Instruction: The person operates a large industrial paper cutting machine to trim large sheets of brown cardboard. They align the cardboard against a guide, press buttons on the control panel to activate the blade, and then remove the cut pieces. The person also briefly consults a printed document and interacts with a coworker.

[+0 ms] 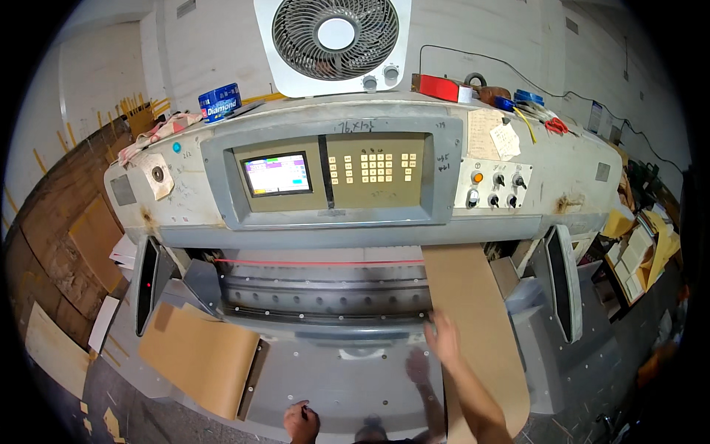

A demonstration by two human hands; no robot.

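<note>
Curled fingers of the left hand (302, 423) closed round a small dark object (304, 412), its kind too small to tell, by the middle of the tabletop's near edge. From the head view, the right hand (444, 339) was blurred, its fingers loosely open at the left border of a long brown sheet (477, 325); whether they touched it could not be told. That sheet lay along the right part of the grey metal tabletop (333, 370), running from beneath the machine's front beam (333, 235) to the near edge. Brown paper (200, 355) lay toward the tabletop's near left corner. Above the beam, a lit screen (277, 175) sat left of a keypad (381, 168), and a white fan (336, 44) stood on top.
</note>
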